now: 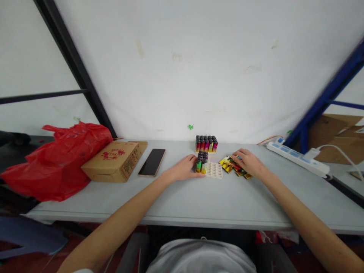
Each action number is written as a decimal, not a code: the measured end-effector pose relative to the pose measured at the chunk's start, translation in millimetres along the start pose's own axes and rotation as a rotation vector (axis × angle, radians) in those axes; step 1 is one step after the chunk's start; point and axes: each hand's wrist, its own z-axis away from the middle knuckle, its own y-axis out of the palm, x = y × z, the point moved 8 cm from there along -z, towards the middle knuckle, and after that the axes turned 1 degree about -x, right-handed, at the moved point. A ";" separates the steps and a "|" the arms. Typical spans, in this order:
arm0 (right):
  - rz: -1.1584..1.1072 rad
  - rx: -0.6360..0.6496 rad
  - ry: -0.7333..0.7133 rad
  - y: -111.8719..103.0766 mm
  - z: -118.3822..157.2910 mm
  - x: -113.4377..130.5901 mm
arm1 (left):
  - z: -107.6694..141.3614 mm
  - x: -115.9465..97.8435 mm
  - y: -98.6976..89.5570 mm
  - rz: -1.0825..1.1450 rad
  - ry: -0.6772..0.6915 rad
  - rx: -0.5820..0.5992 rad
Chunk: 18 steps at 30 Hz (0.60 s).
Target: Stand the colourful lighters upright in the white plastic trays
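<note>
My left hand (184, 168) curls around the left side of a white tray (214, 170) with round sockets, thumb along its front. Upright lighters (201, 163) with black tops fill the tray's left part, while the sockets at its right show bare. My right hand (250, 162) is bent over a loose pile of yellow, red and gold lighters (226, 165) lying on their sides, its fingers closed on one of them and partly hiding the pile. Behind the tray stands a tight block of pink, red and purple lighters (206, 144), upright with black tops.
On the left, a dark-screened phone (152, 162) lies beside a brown cardboard box (113, 161) and a red plastic bag (62, 159). A white power strip (298, 157) with a plugged-in cable lies at the right. A white wall (199, 76) backs the grey table (199, 201).
</note>
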 end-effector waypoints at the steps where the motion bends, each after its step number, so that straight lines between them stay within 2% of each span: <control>1: -0.026 -0.045 0.025 -3.9 3.2 -5.5 | -0.1 0.0 0.4 -0.005 0.000 0.003; 4: -0.045 -0.058 0.058 -1.4 14.9 -17.2 | -0.4 0.4 1.2 -0.025 0.002 0.007; 9: -0.036 0.134 0.081 27.0 24.8 -19.0 | -0.3 0.0 0.4 -0.013 -0.002 0.010; 18: -0.025 0.049 0.151 13.2 24.4 -23.4 | 0.1 -3.4 -1.8 -0.009 0.000 0.015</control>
